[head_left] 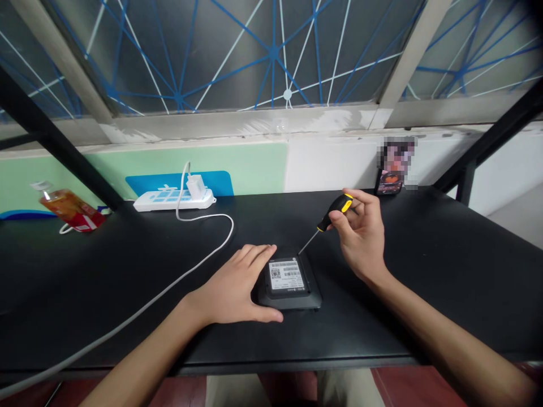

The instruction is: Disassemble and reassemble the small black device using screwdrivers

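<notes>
A flat dark device (314,297) with a raised middle lies on the black table, its white label (292,275) with a QR code facing up. My left hand (237,285) rests along the device's left side, thumb and fingers spread around its near and far edges. In my right hand (362,234) is a screwdriver (335,213) with a black and yellow handle, gripped between thumb and fingers. The shaft slants down to the left, and its tip meets the device near the far right corner of the label. Whether a screw sits under the tip is too small to tell.
A white power strip (173,200) with a plugged-in charger (195,186) stands at the back. Its white cable (169,287) runs across the table to the lower left. A drink pouch (72,209) is at the left; a phone (392,169) leans on the back wall.
</notes>
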`<control>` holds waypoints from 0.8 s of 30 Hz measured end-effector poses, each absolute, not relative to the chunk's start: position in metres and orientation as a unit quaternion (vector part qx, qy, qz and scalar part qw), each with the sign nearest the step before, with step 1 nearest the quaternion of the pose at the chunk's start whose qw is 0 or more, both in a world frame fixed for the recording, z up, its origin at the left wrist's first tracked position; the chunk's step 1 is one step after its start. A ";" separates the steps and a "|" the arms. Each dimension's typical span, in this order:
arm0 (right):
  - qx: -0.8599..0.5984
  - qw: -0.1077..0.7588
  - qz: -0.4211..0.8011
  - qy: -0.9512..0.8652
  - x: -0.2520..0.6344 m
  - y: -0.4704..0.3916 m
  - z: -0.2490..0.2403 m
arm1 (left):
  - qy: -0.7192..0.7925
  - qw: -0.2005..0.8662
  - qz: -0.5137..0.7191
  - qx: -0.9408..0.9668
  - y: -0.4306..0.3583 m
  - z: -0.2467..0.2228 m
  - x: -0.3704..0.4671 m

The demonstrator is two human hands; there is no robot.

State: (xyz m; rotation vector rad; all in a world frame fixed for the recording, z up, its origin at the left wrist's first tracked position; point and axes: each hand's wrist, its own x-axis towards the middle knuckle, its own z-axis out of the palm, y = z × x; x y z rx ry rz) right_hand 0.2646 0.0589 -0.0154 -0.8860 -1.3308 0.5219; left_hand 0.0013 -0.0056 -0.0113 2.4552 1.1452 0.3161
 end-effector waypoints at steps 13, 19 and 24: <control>-0.408 0.645 0.270 -0.586 0.260 0.053 -0.011 | 0.411 0.216 0.115 0.878 -0.006 -0.010 0.002; -0.390 0.669 0.238 -0.586 0.263 0.060 -0.017 | 0.414 0.213 0.114 0.878 -0.006 -0.010 0.003; -0.390 0.661 0.259 -0.587 0.262 0.057 -0.016 | 0.414 0.212 0.108 0.879 -0.006 -0.010 0.003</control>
